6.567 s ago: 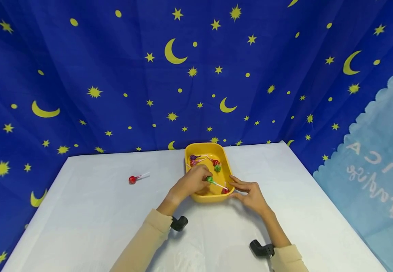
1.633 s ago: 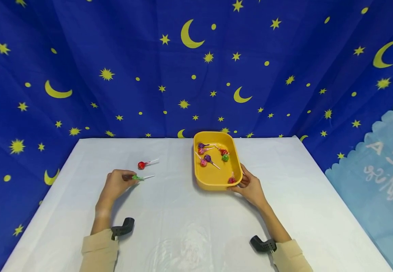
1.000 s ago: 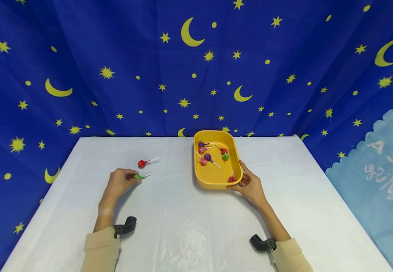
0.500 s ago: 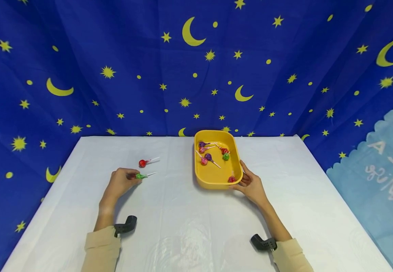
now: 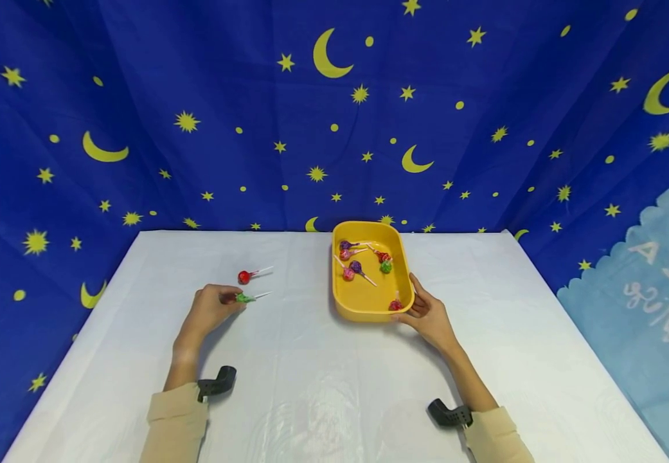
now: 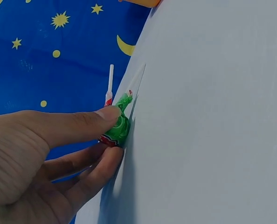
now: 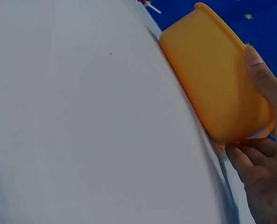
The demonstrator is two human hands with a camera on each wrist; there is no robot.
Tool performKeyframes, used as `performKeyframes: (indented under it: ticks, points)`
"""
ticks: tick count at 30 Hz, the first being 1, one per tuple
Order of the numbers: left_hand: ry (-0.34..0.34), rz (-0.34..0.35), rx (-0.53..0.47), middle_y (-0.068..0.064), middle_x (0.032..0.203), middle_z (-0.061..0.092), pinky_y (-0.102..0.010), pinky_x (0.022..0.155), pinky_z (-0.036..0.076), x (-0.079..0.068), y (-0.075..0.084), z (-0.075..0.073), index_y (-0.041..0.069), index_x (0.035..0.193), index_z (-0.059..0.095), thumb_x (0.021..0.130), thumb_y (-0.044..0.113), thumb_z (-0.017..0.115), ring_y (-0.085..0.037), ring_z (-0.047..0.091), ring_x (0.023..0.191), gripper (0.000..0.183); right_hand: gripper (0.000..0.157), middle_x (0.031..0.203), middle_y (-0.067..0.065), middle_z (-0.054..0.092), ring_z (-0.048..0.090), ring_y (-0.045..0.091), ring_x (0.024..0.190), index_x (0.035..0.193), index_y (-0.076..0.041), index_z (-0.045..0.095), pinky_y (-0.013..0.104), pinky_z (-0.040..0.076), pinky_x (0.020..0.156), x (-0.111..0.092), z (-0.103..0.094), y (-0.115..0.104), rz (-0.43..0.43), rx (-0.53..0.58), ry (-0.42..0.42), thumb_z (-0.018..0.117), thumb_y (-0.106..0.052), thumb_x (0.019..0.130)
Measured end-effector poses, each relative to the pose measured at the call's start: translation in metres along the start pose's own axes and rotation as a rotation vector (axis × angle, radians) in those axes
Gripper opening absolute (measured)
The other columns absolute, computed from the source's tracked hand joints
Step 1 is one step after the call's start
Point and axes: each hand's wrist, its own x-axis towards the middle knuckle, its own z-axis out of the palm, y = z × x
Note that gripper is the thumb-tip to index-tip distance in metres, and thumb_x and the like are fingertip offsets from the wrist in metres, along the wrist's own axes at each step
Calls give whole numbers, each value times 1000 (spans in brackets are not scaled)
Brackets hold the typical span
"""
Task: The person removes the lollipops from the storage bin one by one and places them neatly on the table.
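Note:
My left hand pinches a green-wrapped lollipop by its head, at the left of the white table. Its white stick points right. In the left wrist view, thumb and fingertips press the green wrapper from either side, low over the tabletop. Just beyond lies a red lollipop, partly hidden in that view. My right hand grips the near right corner of a yellow plastic container. In the right wrist view, the thumb is on the rim and the fingers are at the base of the container.
Several lollipops lie in the container, among them a purple one, a green one and a red one. A blue curtain with moons and stars hangs behind the table. A light blue cloth hangs at the right.
Earlier, my left hand was inside the container with the green lollipop; it has carried it left, beside the red one. Over the last second both hands are nearly still.

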Motion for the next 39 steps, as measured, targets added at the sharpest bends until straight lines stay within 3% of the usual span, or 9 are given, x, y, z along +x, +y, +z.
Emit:
performKeyframes:
  ticks: [8, 16, 22, 27, 31, 35, 39]
  points:
    - [-7, -3, -1, -15, 86, 71, -36, 72, 51, 0, 1, 0, -6, 109, 70, 82, 6, 75, -25, 64, 81, 30, 96, 124, 37, 57, 64, 15, 111, 154, -11, 26, 21, 52, 87, 0, -1, 1, 19, -13, 5, 80, 1, 76]
    - [-6, -14, 7, -15, 87, 71, -41, 77, 52, -1, 0, -3, -5, 112, 70, 82, 8, 75, -26, 65, 83, 32, 96, 124, 37, 57, 61, 32, 116, 155, -11, 25, 21, 52, 88, 2, 0, 0, 11, -27, -6, 80, 1, 77]
    - [5, 13, 30, -21, 96, 71, -45, 78, 54, -5, 3, -10, -6, 117, 67, 84, 8, 74, -32, 67, 89, 36, 95, 124, 38, 56, 63, 28, 114, 154, -8, 24, 21, 52, 88, 1, 0, 0, 9, -33, -2, 79, 1, 77]
    - [91, 92, 96, -27, 103, 67, -50, 82, 53, -10, 16, -18, -7, 119, 65, 86, 6, 72, -39, 65, 93, 36, 95, 123, 36, 58, 59, 40, 116, 154, -9, 26, 21, 52, 87, -3, -2, 1, 26, -40, 8, 80, 1, 76]
    - [158, 204, 33, -26, 102, 67, -50, 83, 54, -10, 34, -15, -7, 115, 67, 85, 2, 72, -39, 65, 92, 31, 95, 125, 36, 57, 56, 45, 118, 154, -10, 25, 23, 52, 88, -1, -2, 2, 15, -32, -5, 80, -1, 77]
    - [172, 350, -50, -22, 98, 69, -45, 80, 57, -4, 57, 3, -5, 110, 70, 82, 0, 75, -35, 66, 88, 28, 95, 125, 35, 57, 57, 43, 117, 154, -9, 26, 23, 52, 88, 1, -1, 3, 4, -22, -1, 81, -1, 76]
    - [96, 427, -89, -18, 98, 70, -43, 79, 57, 1, 82, 28, -2, 109, 72, 82, 4, 76, -34, 68, 88, 28, 95, 125, 36, 57, 58, 41, 117, 153, -7, 27, 23, 52, 88, 0, -1, 4, 8, -19, 12, 81, 1, 75]
